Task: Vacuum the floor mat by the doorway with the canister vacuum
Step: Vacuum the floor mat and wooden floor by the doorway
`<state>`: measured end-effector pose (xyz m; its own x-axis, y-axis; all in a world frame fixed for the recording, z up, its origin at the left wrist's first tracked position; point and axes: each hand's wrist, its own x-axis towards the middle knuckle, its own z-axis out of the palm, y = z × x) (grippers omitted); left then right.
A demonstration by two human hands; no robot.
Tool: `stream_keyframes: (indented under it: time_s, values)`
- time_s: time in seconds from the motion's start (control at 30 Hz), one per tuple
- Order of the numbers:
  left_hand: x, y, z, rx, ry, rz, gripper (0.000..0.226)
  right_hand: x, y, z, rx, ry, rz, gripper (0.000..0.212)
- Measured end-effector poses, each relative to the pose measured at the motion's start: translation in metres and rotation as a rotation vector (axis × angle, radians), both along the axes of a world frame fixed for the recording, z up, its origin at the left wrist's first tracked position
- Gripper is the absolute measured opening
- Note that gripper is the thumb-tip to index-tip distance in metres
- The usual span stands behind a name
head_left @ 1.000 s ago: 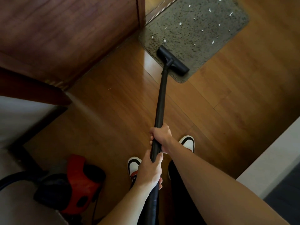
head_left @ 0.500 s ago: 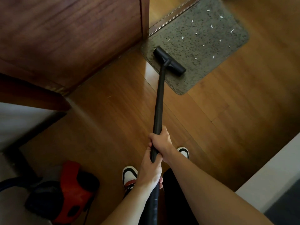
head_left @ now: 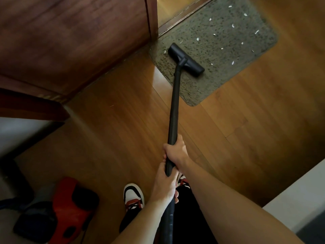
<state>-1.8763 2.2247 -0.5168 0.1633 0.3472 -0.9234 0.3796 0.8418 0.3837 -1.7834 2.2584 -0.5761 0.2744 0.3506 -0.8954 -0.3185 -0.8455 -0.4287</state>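
While my right hand (head_left: 175, 152) grips the wand (head_left: 174, 106) just ahead of my left hand (head_left: 164, 184), also wrapped round it, the head (head_left: 186, 59) sits on the near-left part of the mat (head_left: 228, 55), scraps (head_left: 197, 39) beyond; canister (head_left: 70, 208) near left.

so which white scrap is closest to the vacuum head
The lone scrap just off the vacuum head's door-side end; the rest lie scattered farther across the mat.

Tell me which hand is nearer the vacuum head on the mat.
Right. The right hand grips the wand ahead, toward the vacuum head; the left hand grips it just behind the right, farther from the head.
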Motion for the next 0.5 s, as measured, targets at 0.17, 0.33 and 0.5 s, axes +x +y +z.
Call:
stream_keyframes:
  time_s: [0.17,0.33,0.5]
  values:
    - [0.014,0.019,-0.012,-0.014,-0.035,0.006,0.016,0.016,0.02,-0.011,0.027,-0.046,-0.014,0.037]
    - [0.009,0.031,-0.017,-0.028,-0.084,0.015,0.017,0.017,0.034,-0.02,0.04,-0.026,-0.021,0.035]
    - [-0.006,0.023,-0.016,-0.048,-0.061,0.027,0.017,0.005,0.033,-0.02,0.023,-0.021,-0.01,0.039]
